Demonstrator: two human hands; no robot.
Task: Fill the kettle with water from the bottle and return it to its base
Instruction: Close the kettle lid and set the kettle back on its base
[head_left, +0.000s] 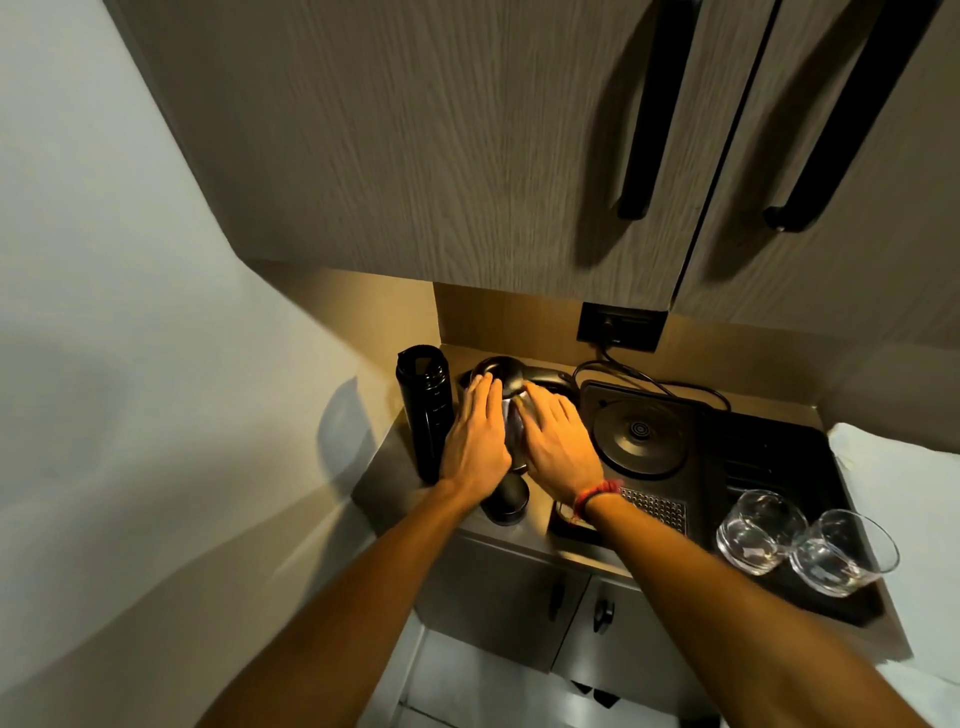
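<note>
A steel kettle (515, 422) stands on the counter with its dark lid (493, 370) tipped open at the back. My left hand (475, 441) presses its left side and my right hand (558, 441) presses its right side, so most of the body is hidden. A tall black bottle (426, 410) stands upright just left of my left hand, without its cap. The round black kettle base (639, 436) sits bare on a black tray (779, 457), right of my right hand.
A small black cap (506, 501) stands near the counter's front edge under my wrists. Two glasses (758, 530) (841, 553) sit at the tray's front right. A cord (649, 379) runs to a wall socket (621, 327). Upper cabinets (467, 156) hang close overhead.
</note>
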